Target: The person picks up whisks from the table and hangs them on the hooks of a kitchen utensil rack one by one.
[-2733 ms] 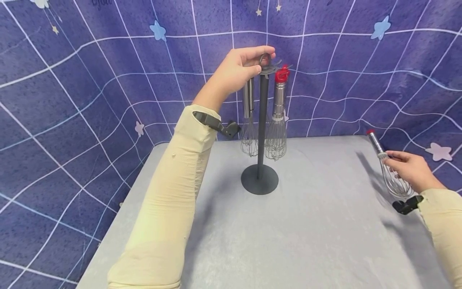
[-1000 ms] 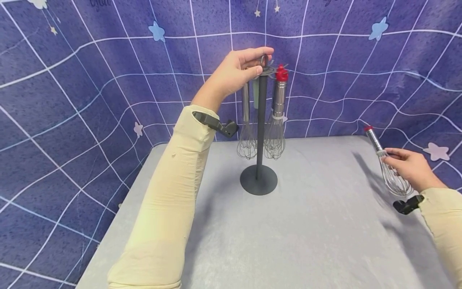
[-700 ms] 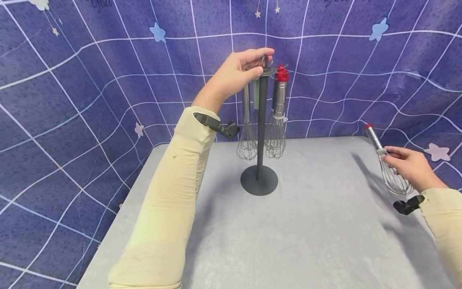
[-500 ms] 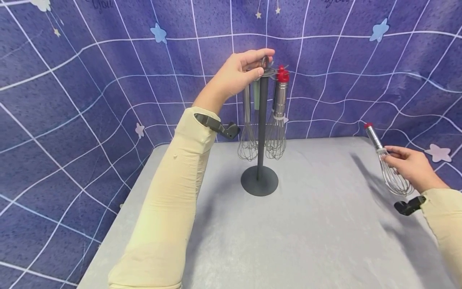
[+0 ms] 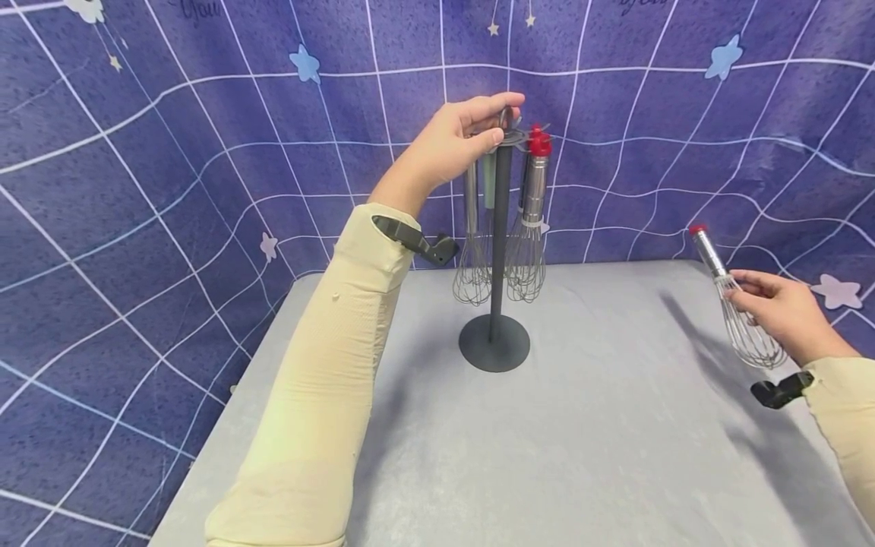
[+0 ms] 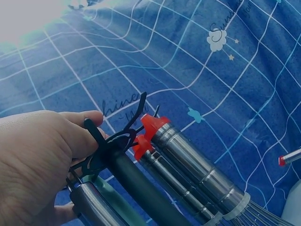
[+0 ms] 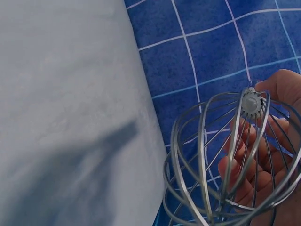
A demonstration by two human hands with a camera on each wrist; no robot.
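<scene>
A dark grey utensil stand rises from a round base near the back of the table. My left hand grips its top, thumb at the hook ring and fingers behind the loop. On its right side hang two steel whisks with red ends. A plain steel whisk and a utensil with a pale green handle hang at the left, partly hidden by the hand. Far right, my right hand pinches another red-ended whisk where wires meet handle, its red end up and its wire loops down.
The grey-white table reaches back to a blue curtain with grid lines and stars. Curtain also hangs along the left side. A black wrist camera sits on the left sleeve, another on the right.
The stand's top has turned, shifting the hanging whisks and bringing the pale green handle into view. My right hand has lifted its whisk slightly. My left hand keeps its hold.
</scene>
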